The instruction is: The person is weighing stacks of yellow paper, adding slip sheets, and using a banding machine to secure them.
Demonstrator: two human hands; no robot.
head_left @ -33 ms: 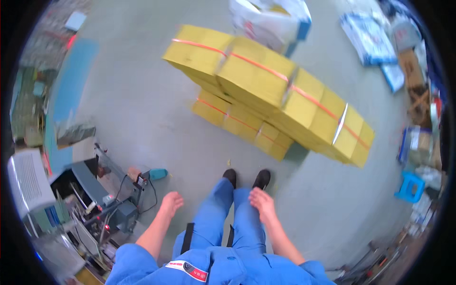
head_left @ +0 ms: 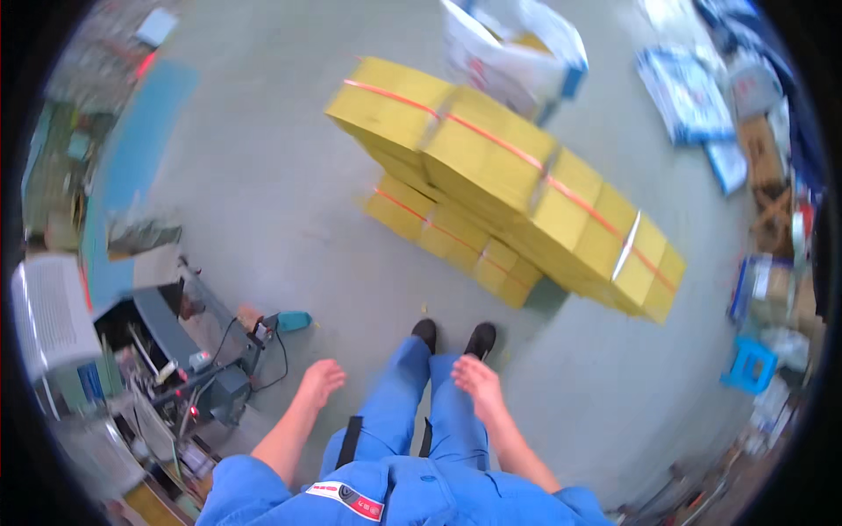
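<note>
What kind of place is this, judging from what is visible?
Probably a workshop or small warehouse: strapped stacks of yellow boxes stand on a bare concrete floor, a machine with cables is at the left, and packages lie around.

A: What can't be made out?

B: Ahead of the right hand, the upper yellow bundles hide most of the lower stack.

A: And further out?

B: The white sack is cut off by the top edge; clutter beyond is blurred.
</note>
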